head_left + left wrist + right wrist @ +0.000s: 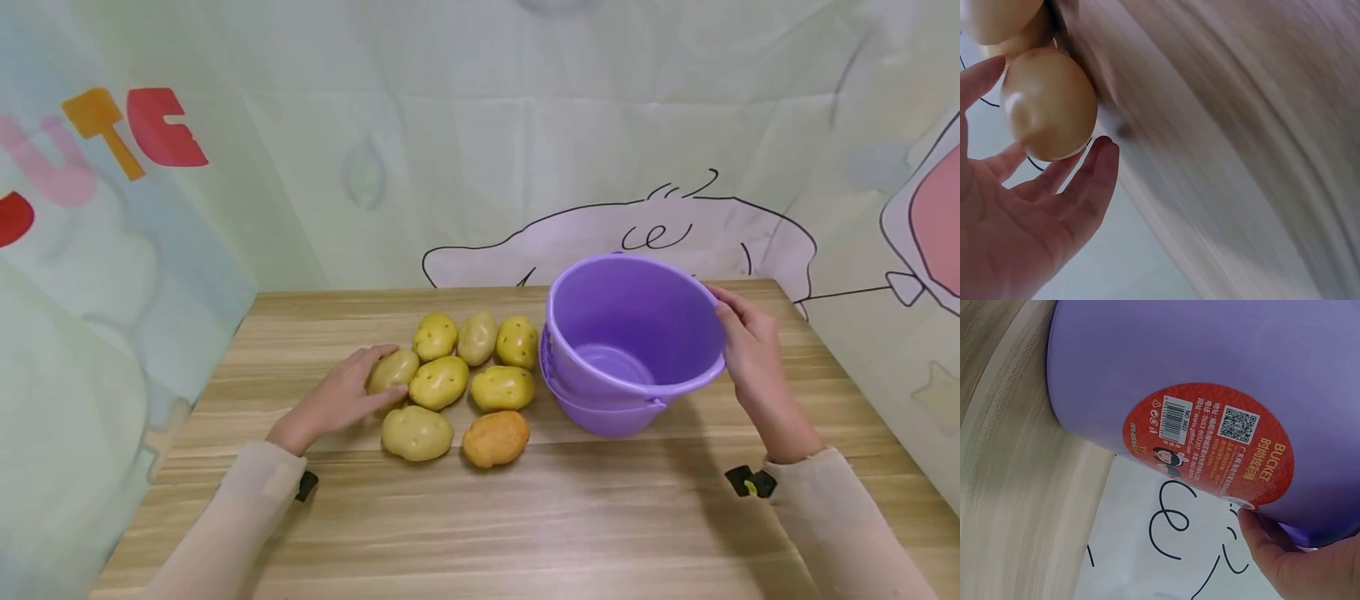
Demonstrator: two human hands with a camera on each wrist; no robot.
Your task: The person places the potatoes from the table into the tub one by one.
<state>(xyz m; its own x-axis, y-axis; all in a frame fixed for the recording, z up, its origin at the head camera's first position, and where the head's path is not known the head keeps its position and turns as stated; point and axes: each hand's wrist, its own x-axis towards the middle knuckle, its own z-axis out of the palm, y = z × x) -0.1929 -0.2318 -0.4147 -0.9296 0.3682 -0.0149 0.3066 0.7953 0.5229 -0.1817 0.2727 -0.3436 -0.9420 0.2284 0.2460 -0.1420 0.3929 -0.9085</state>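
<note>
At the left of a group of potatoes, my left hand [341, 396] has its thumb and fingers curved round a pale potato [393, 372]. In the left wrist view that potato [1047, 105] sits between the thumb and the bent fingers. Over on the right, my right hand [752, 354] grips the rim of a purple bucket [600, 400], thumb on the near side. The bucket's inside shows bare, and its handle hangs against its side. A red oval label [1210, 444] is on its outer wall in the right wrist view.
Beside the bucket lie several yellow potatoes [503, 389], another pale potato [417, 433] and one orange-brown potato [496, 439], close together on the wooden table [480, 525]. A printed cloth backdrop [450, 167] stands behind the table's far edge.
</note>
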